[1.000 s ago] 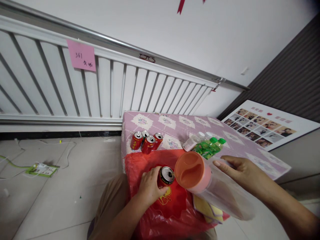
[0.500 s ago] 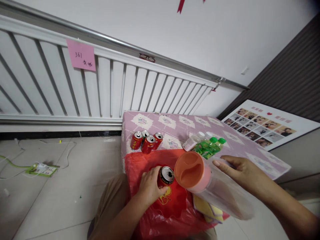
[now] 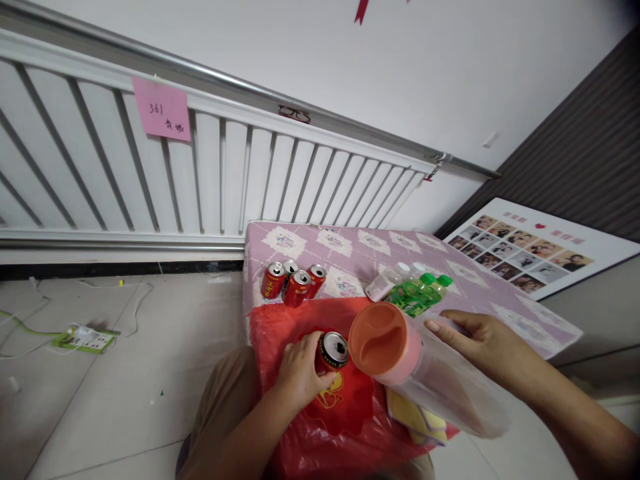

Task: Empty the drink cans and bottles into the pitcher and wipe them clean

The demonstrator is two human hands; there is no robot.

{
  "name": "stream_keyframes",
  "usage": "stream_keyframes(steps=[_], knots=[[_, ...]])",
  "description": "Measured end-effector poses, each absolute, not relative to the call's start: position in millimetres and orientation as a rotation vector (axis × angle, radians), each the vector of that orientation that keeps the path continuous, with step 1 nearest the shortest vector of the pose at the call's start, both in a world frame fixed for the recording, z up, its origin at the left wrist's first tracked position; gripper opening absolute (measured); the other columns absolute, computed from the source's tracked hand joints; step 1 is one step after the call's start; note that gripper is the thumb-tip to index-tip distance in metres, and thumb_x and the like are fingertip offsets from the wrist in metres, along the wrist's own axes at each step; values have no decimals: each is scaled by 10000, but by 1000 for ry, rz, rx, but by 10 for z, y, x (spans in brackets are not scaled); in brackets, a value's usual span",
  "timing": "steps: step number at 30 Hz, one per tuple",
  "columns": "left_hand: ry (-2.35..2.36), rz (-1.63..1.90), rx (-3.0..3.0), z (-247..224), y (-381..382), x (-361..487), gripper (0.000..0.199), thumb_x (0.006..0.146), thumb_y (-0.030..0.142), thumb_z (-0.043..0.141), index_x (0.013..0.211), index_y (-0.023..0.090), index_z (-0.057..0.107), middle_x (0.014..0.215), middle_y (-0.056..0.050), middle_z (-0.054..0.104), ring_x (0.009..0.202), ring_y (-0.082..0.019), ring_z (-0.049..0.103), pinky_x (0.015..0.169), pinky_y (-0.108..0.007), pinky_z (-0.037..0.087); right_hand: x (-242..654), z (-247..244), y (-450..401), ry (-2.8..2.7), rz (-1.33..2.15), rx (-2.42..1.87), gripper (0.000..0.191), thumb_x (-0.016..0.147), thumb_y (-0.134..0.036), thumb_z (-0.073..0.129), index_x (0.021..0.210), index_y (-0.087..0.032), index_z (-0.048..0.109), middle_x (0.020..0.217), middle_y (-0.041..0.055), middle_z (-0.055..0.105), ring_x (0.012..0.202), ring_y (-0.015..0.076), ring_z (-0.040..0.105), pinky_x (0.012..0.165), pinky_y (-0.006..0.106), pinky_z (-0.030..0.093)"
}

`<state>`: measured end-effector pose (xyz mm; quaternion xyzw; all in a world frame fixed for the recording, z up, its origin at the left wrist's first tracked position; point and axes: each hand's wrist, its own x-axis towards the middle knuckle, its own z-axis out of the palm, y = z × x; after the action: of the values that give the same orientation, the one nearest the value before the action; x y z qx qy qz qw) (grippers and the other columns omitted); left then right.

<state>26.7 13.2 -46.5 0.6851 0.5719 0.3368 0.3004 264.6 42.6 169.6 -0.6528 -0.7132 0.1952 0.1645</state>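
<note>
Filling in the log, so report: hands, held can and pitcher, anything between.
Left hand around red can. Right hand holding tilted pitcher, its orange lid close beside can. Nothing seen between lid and can.

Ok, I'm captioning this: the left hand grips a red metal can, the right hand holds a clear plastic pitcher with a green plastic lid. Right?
The plastic lid is orange, not green, as the head view shows. The left hand does grip the red metal can, and the right hand does hold the clear plastic pitcher.
</note>
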Motion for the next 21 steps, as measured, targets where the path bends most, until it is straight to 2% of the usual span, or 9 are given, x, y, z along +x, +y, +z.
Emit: stream_keyframes(steps=[8, 21], knots=[[1511, 894, 1818, -483, 126, 268, 711, 677, 300, 752, 1309, 212, 438, 1311, -110, 618, 1208, -329, 576, 985, -515, 443, 2634, 1718, 426, -2089, 601, -1883, 598, 748, -759, 530, 678, -181, 672, 649, 13, 592, 656, 194, 521, 554, 271, 432], [1512, 884, 1819, -473, 134, 263, 743, 663, 288, 766, 1320, 235, 424, 1336, -103, 608, 1220, -324, 568, 996, -513, 434, 2646, 1682, 442, -2090, 545, -1867, 577, 742, -756, 545, 643, -198, 657, 600, -3, 588, 598, 182, 545, 512, 262, 437]])
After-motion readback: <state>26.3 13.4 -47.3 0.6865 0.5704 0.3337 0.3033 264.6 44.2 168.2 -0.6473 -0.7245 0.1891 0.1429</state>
